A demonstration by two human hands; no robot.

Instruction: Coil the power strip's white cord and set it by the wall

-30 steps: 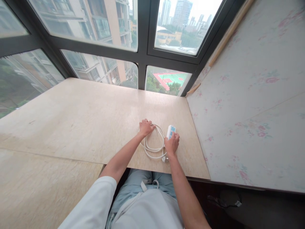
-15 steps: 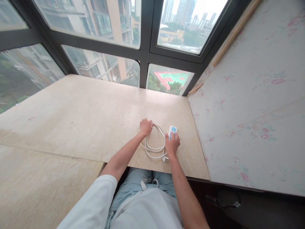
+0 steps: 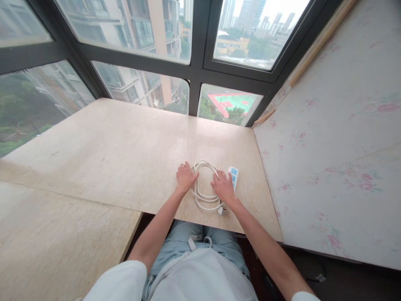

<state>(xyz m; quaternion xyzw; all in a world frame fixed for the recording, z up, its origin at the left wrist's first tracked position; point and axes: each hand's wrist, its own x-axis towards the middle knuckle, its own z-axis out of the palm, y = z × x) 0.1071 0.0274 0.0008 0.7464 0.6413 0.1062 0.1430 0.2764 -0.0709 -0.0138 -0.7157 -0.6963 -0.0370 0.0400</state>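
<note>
A white cable (image 3: 205, 197) lies coiled in loose loops on the pale countertop. My left hand (image 3: 186, 179) rests at the left side of the coil, fingers apart, its thumb beside the loops. On the coil's right side, my right hand (image 3: 223, 186) lies over the cable with its fingers spread, covering part of the loops. Just right of that hand sits a white power strip (image 3: 234, 175) with blue sockets, partly hidden by the hand. Below the coil, close to the counter's front edge, is the white plug (image 3: 221, 210) with its metal prongs pointing right.
The marble-patterned countertop (image 3: 125, 146) runs left, with a seam and a second section (image 3: 62, 225) nearer me. Dark window frames (image 3: 196, 75) stand behind it. A flowered wall panel (image 3: 328, 146) borders the right side.
My right hand has let go of the power strip and shifted left onto the coil. My left hand has moved from the coil's top down along its left side. The view has shifted slightly.
</note>
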